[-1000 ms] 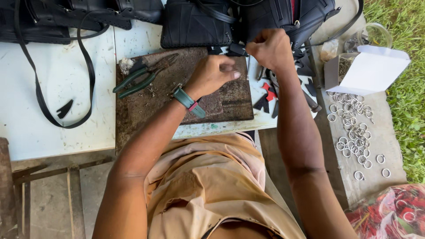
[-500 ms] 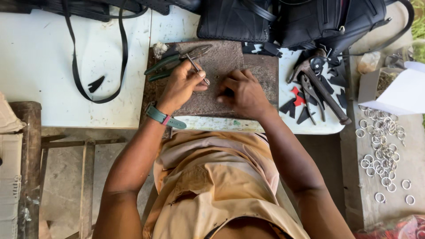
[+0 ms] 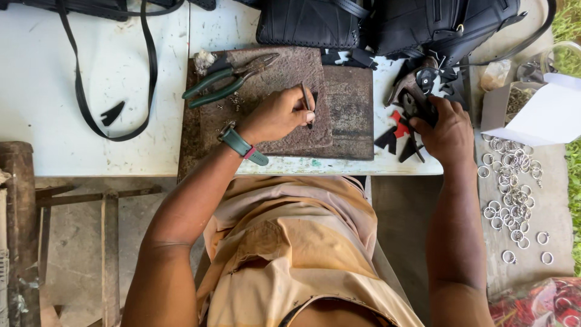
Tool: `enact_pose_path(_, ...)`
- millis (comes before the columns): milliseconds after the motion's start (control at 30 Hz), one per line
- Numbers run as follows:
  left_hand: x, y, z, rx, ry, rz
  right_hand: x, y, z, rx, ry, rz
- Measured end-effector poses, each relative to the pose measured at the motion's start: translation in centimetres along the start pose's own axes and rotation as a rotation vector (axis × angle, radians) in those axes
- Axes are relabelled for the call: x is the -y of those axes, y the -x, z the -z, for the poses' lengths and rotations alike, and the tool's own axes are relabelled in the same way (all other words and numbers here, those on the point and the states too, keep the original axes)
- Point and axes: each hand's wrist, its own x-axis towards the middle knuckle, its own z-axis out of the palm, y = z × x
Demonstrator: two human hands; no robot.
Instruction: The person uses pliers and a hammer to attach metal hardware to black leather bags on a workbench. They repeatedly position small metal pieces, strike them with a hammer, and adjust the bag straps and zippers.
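Observation:
My left hand rests on a rusty brown metal slab and pinches a thin metal punch upright on it, over a small dark piece. A teal watch is on that wrist. My right hand has reached right across the white table and closes around the dark handle of a tool lying among black and red scraps. Green-handled pliers lie on the slab's far left corner, apart from both hands.
Black bags line the table's far edge, and a black strap loops over the left. Several metal rings are scattered on a grey surface at right, beside a white box. A wooden frame stands at left.
My right hand left the slab and moved right to the tool pile. My left hand stayed on the slab with the punch. The camera view shifted left.

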Motion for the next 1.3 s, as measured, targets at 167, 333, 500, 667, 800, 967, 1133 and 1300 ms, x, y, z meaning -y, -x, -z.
enact_pose_path(167, -0.2, 0.1, -0.3, 0.0, -0.065, -0.079, -2.6, -0.1, -1.9, 0.027, -0.062, 0.036)
enact_pose_path(333, -0.5, 0.1, 0.0, 0.051, -0.03, 0.003, -4.5, -1.3, -1.6, 0.124, -0.166, 0.01)
enact_pose_path(500, -0.5, 0.1, 0.1, 0.044, -0.065, 0.01, -4.3, -1.8, -0.8, 0.043, -0.092, 0.106)
enact_pose_path(667, 0.0, 0.3, -0.2, 0.001, -0.017, -0.039, -2.8, -1.8, 1.0, 0.052, -0.391, -0.117)
enact_pose_path(800, 0.0, 0.2, -0.4, -0.014, -0.067, -0.09, -1.4, -1.3, 2.3, 0.042, -0.47, -0.176)
enact_pose_path(967, -0.4, 0.2, -0.3, -0.005, -0.115, -0.115, 0.9, -0.1, 3.4, -0.009, -0.783, -0.058)
enact_pose_path(1133, -0.8, 0.3, -0.3, 0.022, -0.2, -0.173, 4.0, 0.4, 5.0, -0.043, -0.751, 0.078)
enact_pose_path(1300, -0.7, 0.1, -0.4, 0.061, -0.305, -0.222, 6.7, -0.5, 7.9, -0.103, -0.439, 0.313)
